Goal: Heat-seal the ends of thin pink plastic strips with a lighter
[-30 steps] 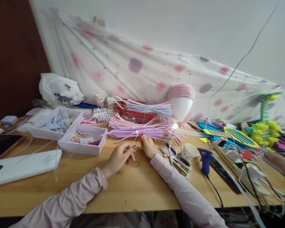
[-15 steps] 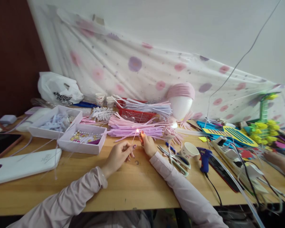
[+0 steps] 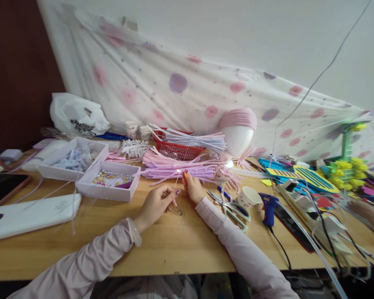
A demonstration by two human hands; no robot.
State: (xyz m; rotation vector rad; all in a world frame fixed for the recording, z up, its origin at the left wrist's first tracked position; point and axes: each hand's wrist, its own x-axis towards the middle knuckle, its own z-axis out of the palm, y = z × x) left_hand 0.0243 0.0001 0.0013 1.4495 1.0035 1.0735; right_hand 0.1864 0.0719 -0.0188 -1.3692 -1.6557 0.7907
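In the middle of the head view, my left hand [image 3: 157, 205] is closed in a pinch on a thin pale ribbon [image 3: 176, 181] that stands up from the fingers. A small flame glows at the ribbon's top end. Just right of it, my right hand [image 3: 193, 187] is wrapped round a lighter [image 3: 184, 174], most of which the fingers hide. Behind both hands lies a bundle of pink and lilac pipe cleaners [image 3: 177, 170]. Scissors [image 3: 232, 209] rest on the table to the right of my right wrist.
Left are a white box of pale pieces [image 3: 51, 171], a box of beads [image 3: 106, 194] and a white power bank [image 3: 34, 218]. A paper cup [image 3: 248, 196], blue glue gun [image 3: 269, 207] and power strip [image 3: 294, 207] stand right. Another person's hand [image 3: 363, 209] is at the far right.
The flame at the ribbon's end has shifted slightly left and looks smaller. My right hand has drawn a little away from the ribbon. My left hand holds nearly the same place.
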